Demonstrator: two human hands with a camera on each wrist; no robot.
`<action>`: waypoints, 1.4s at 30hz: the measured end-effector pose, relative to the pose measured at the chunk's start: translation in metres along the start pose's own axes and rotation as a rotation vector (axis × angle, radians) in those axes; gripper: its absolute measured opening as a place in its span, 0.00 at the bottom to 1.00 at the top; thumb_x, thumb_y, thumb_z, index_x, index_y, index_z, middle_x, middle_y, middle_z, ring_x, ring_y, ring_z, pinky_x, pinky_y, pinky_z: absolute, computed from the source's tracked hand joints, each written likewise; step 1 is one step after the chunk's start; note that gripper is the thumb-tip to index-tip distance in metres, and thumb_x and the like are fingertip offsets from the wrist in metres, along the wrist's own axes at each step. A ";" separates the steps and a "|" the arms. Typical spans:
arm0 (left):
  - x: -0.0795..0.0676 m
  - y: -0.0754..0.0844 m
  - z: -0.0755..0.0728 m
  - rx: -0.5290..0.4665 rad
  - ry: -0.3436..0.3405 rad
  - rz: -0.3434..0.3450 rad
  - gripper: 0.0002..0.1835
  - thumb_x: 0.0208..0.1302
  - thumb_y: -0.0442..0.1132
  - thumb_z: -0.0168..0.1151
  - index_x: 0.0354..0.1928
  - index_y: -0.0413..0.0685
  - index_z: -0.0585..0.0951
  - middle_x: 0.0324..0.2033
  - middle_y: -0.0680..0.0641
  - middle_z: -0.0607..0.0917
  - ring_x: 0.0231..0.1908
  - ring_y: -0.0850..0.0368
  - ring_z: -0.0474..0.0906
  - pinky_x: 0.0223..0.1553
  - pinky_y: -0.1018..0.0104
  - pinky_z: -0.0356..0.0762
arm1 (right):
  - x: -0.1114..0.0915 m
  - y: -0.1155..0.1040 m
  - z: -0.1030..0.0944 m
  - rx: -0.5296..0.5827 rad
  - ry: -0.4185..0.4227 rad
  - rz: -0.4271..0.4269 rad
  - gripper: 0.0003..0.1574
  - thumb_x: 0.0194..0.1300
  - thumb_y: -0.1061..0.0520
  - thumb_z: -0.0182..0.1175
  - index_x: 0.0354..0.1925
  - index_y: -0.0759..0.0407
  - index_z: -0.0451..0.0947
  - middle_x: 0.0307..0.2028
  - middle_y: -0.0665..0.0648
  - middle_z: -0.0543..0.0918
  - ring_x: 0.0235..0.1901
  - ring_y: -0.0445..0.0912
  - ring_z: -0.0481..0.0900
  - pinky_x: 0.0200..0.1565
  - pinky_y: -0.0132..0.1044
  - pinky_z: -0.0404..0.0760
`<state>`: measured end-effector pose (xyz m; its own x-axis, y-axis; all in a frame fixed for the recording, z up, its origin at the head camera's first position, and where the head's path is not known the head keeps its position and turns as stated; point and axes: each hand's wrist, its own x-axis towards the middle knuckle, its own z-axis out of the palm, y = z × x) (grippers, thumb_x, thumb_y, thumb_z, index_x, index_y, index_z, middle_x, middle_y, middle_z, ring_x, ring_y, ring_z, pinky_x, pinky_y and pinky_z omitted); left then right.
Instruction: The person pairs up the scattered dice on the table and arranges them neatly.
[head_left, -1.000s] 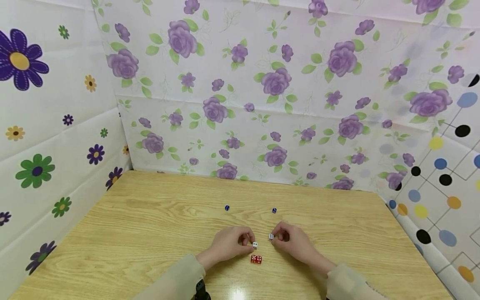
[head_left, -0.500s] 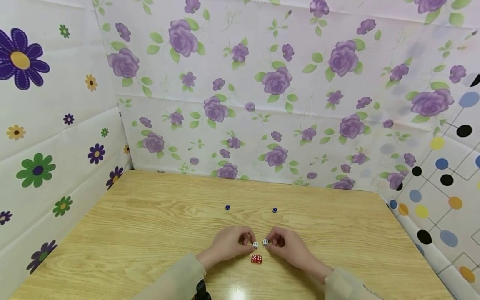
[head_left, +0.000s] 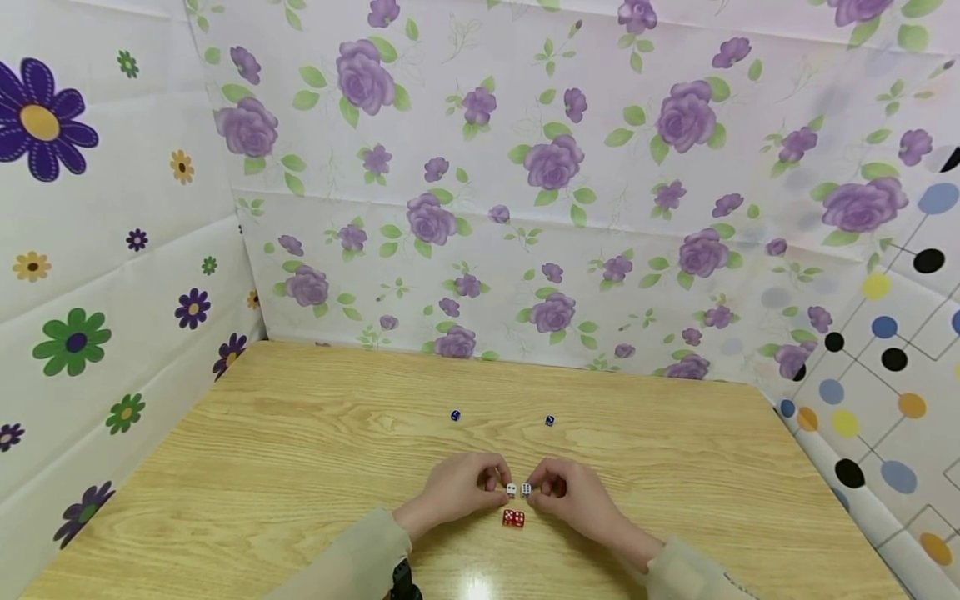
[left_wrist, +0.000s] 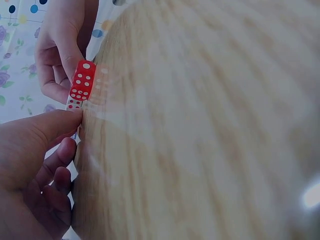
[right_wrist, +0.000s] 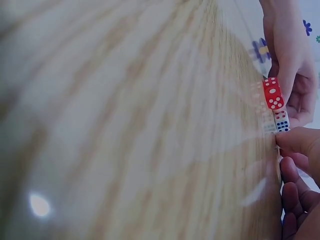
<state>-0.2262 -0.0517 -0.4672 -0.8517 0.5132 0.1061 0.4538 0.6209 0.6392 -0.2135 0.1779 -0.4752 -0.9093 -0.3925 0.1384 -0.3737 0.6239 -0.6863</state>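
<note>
Pinching 2 dotted white cubes [head_left: 512, 490], fingers [head_left: 491, 460] curl over grained wood [head_left: 322, 433].

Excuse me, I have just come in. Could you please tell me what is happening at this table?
A person is handling small dice. The left hand pinches one white die, and the right hand pinches a second white die, with a narrow gap between the two. Two red dice sit side by side, nearer the person. Two blue dice lie farther away, well apart.

White die [left_wrist: 74, 104] partly behind thumb [left_wrist: 62, 121], left wrist view
</note>
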 end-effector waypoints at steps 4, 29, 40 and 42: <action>0.000 -0.001 0.000 0.001 0.002 0.008 0.07 0.58 0.48 0.72 0.35 0.61 0.82 0.21 0.63 0.75 0.21 0.72 0.65 0.27 0.74 0.62 | 0.000 -0.001 0.001 -0.019 0.012 0.005 0.06 0.59 0.54 0.70 0.34 0.43 0.82 0.26 0.42 0.76 0.24 0.33 0.69 0.29 0.28 0.71; -0.001 0.001 -0.002 -0.002 0.003 0.014 0.08 0.57 0.48 0.73 0.35 0.60 0.82 0.20 0.63 0.75 0.20 0.72 0.65 0.26 0.74 0.60 | -0.003 -0.005 0.004 -0.050 0.065 -0.029 0.06 0.58 0.52 0.72 0.34 0.42 0.84 0.24 0.42 0.77 0.23 0.32 0.68 0.27 0.27 0.69; -0.001 0.001 -0.002 0.000 0.007 0.016 0.08 0.57 0.48 0.73 0.35 0.60 0.83 0.20 0.63 0.75 0.20 0.72 0.65 0.26 0.74 0.60 | -0.001 -0.005 0.006 -0.064 0.060 -0.001 0.08 0.57 0.52 0.72 0.35 0.40 0.83 0.25 0.40 0.77 0.23 0.32 0.69 0.28 0.27 0.70; -0.001 0.001 -0.002 0.001 0.008 0.018 0.08 0.57 0.48 0.73 0.35 0.60 0.83 0.20 0.62 0.75 0.20 0.72 0.65 0.26 0.74 0.60 | -0.001 -0.005 0.006 -0.066 0.062 -0.001 0.08 0.57 0.52 0.72 0.35 0.40 0.83 0.25 0.40 0.77 0.23 0.32 0.69 0.28 0.27 0.70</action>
<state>-0.2255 -0.0527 -0.4653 -0.8456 0.5195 0.1232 0.4689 0.6124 0.6364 -0.2092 0.1712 -0.4757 -0.9177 -0.3517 0.1846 -0.3841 0.6676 -0.6378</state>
